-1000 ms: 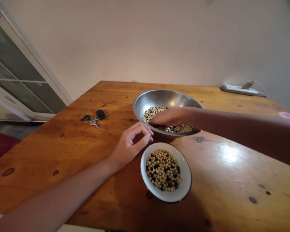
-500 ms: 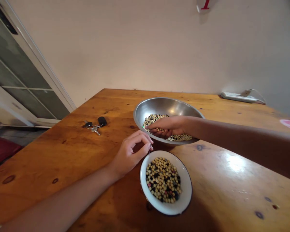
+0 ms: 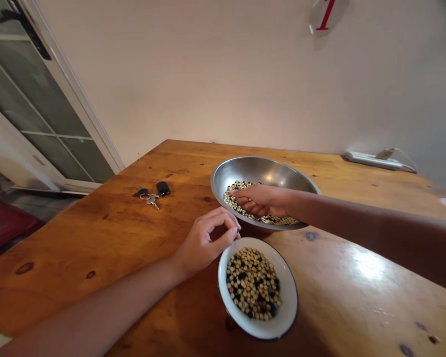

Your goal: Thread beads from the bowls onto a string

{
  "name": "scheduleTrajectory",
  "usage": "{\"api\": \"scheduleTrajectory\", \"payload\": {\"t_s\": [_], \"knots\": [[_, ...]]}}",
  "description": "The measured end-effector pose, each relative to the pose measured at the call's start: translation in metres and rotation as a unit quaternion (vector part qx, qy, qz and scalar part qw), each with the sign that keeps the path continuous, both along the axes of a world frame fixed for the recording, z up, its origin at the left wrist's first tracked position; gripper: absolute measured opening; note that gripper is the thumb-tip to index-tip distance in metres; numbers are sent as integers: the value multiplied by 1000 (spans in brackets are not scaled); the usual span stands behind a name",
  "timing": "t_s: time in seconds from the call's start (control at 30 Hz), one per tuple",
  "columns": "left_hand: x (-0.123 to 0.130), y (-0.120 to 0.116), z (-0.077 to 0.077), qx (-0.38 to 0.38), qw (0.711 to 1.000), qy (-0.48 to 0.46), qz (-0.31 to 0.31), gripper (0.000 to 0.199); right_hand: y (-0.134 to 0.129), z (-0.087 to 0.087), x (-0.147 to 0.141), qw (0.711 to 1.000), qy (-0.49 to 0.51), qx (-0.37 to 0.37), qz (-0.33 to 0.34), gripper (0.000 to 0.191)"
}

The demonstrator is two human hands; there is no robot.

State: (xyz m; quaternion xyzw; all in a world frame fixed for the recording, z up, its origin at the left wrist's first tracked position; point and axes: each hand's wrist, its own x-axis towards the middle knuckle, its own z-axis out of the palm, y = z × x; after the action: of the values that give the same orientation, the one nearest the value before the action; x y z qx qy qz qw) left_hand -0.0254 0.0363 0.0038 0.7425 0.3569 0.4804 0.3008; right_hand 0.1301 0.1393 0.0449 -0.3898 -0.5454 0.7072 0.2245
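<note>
My left hand (image 3: 211, 238) is closed in a pinch at the upper left rim of a white enamel bowl (image 3: 288, 297). Something dark and thin shows at its fingertips, too small to name. Small round beads (image 3: 250, 282), mostly cream and black with a few pinkish ones, fill the middle of that bowl. Behind it stands a wide steel bowl (image 3: 260, 166) with more cream and black beads (image 3: 278, 219) in the bottom. My right hand (image 3: 260, 199) reaches into the steel bowl, thumb and forefinger pressed together and the other fingers curled; what it holds, if anything, is hidden.
Keys (image 3: 152, 200) with black fobs lie on the wooden table (image 3: 134, 238) to the left. A white power strip (image 3: 373, 160) with a plug and cable sits at the back right by the wall. A door (image 3: 59, 124) is at the left.
My right hand has risen slightly from the beads in the steel bowl, its fingers drawn closer together. My left hand keeps its pinch by the white bowl. The camera view has shifted a little.
</note>
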Motion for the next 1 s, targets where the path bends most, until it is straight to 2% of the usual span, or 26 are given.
{"api": "scheduleTrajectory", "payload": {"t_s": [0.07, 0.17, 0.3, 0.4, 0.57, 0.63, 0.7, 0.77, 0.9, 1.0], "knots": [[0, 0, 0, 3, 1000, 3, -4, 21, 3, 1, -1, 997, -55, -39, 42, 38], [1, 0, 0, 10, 1000, 8, -10, 21, 4, 9, -1, 997, -51, -49, 43, 43], [0, -3, 1, 16, 999, 20, -22, 21, -16, 33, 6, 998, 58, 1, -20, 44], [2, -11, 3, 49, 997, 22, -48, 18, -51, 44, 19, 976, 191, 17, -107, 45], [14, -31, 8, 109, 982, 62, -142, 12, -113, 35, 33, 945, 242, 20, -218, 47], [18, -36, 11, 129, 976, 78, -155, 13, -130, 29, 34, 931, 254, 29, -262, 47], [20, -39, 15, 148, 974, 94, -144, 14, -141, 23, 31, 916, 270, 26, -294, 46], [21, -42, 18, 181, 967, 120, -132, 15, -148, 18, 26, 908, 289, 7, -303, 47], [21, -51, 22, 277, 935, 188, -115, 12, -157, 9, 11, 898, 344, -60, -266, 46], [21, -56, 23, 304, 920, 224, -107, 12, -159, 5, 1, 886, 377, -92, -255, 45]]}}
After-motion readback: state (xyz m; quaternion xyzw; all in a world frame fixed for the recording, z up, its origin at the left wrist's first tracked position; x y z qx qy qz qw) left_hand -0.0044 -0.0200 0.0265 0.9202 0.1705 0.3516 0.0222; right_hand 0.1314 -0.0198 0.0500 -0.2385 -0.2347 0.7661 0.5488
